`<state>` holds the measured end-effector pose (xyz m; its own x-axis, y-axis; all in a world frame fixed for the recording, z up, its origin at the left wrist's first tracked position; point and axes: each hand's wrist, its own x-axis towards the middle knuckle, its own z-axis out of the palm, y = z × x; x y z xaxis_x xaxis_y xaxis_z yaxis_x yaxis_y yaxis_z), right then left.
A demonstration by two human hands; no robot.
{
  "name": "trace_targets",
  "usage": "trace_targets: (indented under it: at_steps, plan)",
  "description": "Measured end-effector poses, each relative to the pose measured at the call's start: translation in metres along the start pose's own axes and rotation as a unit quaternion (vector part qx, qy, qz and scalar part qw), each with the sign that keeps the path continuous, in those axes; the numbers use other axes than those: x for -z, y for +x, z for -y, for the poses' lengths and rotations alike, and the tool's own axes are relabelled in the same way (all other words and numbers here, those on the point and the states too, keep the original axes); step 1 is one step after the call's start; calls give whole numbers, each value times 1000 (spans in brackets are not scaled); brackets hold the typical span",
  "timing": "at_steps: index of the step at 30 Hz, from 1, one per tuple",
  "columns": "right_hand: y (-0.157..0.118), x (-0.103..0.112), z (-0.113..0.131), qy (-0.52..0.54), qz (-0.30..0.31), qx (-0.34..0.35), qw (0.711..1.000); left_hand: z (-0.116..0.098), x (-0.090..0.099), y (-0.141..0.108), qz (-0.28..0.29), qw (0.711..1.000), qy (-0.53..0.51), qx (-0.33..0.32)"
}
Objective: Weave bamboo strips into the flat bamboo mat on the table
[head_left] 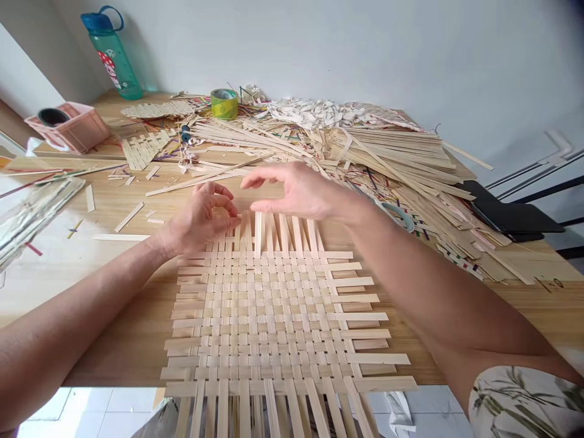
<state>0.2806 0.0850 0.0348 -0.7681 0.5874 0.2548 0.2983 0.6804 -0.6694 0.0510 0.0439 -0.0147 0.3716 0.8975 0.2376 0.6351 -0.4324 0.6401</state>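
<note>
A flat mat woven from pale wooden strips (274, 316) lies in front of me, its loose ends sticking out on all sides and hanging over the table's near edge. At its far left corner is my left hand (201, 222), fingers curled and closed at the tip of an upright-running strip (238, 236); the exact grip is partly hidden. My right hand (292, 190) hovers over the far ends of the strips, thumb and fingers apart, holding nothing. Below it, several far strip ends (285, 234) fan out slightly raised.
Loose strips (396, 155) are heaped along the back and right. A roll of yellow-green tape (224, 104), a teal bottle (114, 61) and a pink basket (86, 131) stand at the back. Scraps (129, 217) and a papery bundle (41, 213) lie left; a black chair (515, 213) is at right.
</note>
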Motion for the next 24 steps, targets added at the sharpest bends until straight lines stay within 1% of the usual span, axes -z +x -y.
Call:
trace_targets:
  at_steps: [1,2,3,4,6,7,9,10,11,13,15,18,24]
  plan:
    - [-2,4,5,-22,-6,6,1000,0,-1,-1,-2,1000,-5,3]
    - [-4,6,10,-44,3,13,999,-1,-2,-1,-3,1000,-7,7]
    - [-8,5,15,-65,26,24,997,-2,-3,-2,0,1000,-6,12]
    - [-13,1,18,-85,49,37,995,-3,-4,-3,4,1000,-2,18]
    - [-26,-16,22,-112,67,82,988,-5,-6,-3,11,1000,9,26]
    - [-33,-28,22,-127,62,100,985,-6,-7,-4,15,999,14,26]
    - [-46,-51,17,-148,22,127,981,-6,-11,-5,18,999,23,19]
    - [-52,-61,13,-142,4,135,981,-5,-13,-5,17,999,26,14]
    - [-57,-69,9,-123,-20,127,984,-5,-14,-5,17,999,28,11]
    - [-63,-78,1,-91,-44,112,989,-5,-17,-6,11,999,30,7]
    - [-64,-81,-3,-77,-45,113,990,-5,-19,-7,8,1000,28,-3]
    - [-63,-80,-3,-84,-48,139,986,-6,-19,-9,8,999,26,-23]
    - [-62,-85,-2,-135,-86,160,974,-7,-19,-11,1,999,19,-48]
